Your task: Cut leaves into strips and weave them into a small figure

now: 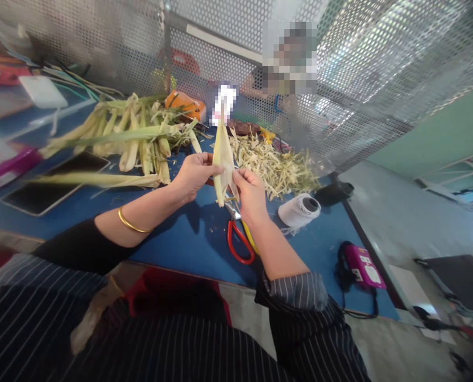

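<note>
A pale yellow-green corn husk [223, 151] is held upright between both hands above the blue table. My left hand [194, 175] pinches its left side between thumb and fingers. On the lower right edge of the same husk, my right hand [250, 193] is closed with thumb and fingertips. Beneath the hands lie scissors [241, 244] with one red and one yellow handle, their blades partly hidden. Left of the hands is a pile of long husks [131, 130]. Beyond my right hand spreads a heap of shredded husk strips [274, 167].
A white thread spool [299, 210] and a dark cylinder [335, 193] stand right on the blue table [192, 246]. A purple box with cord [366, 267] is near the right edge. A black tablet-like panel [41, 191] lies left. Behind a perforated metal screen [228, 58] sits another person.
</note>
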`<state>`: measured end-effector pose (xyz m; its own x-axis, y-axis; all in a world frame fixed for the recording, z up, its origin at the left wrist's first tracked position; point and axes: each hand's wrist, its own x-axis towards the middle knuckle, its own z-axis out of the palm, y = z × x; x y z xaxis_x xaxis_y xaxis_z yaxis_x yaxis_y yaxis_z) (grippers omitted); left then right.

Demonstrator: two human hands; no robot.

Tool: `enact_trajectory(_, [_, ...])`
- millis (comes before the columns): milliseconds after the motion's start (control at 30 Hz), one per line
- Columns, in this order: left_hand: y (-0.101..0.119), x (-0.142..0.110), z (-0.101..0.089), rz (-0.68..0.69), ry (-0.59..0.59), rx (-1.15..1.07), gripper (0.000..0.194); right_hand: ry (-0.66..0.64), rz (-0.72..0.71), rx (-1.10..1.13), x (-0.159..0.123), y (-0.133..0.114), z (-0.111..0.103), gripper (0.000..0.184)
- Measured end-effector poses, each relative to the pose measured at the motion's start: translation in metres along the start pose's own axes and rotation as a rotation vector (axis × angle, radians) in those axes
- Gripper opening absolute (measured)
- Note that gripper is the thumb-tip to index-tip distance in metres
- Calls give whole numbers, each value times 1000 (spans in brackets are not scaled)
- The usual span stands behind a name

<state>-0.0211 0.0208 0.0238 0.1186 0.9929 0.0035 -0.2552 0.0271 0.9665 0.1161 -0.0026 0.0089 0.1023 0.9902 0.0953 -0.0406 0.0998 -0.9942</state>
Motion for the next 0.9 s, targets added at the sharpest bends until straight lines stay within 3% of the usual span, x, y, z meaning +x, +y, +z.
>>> enact_trajectory(233, [0, 1, -1, 93, 54, 136, 14, -45, 44, 22, 2, -2, -2, 49])
enact_trajectory(567, [-7, 4, -7, 252, 62, 288, 15, -57, -126, -252, -2, -2, 3, 26])
enact_trajectory(700, [-9, 4, -6, 248, 50, 313, 15, -68, -171, -304, -1, 3, 1, 22])
enact_trajectory(900, [-12, 4, -3, 215, -29, 414, 12, 25, -226, -360, -1, 3, -1, 21])
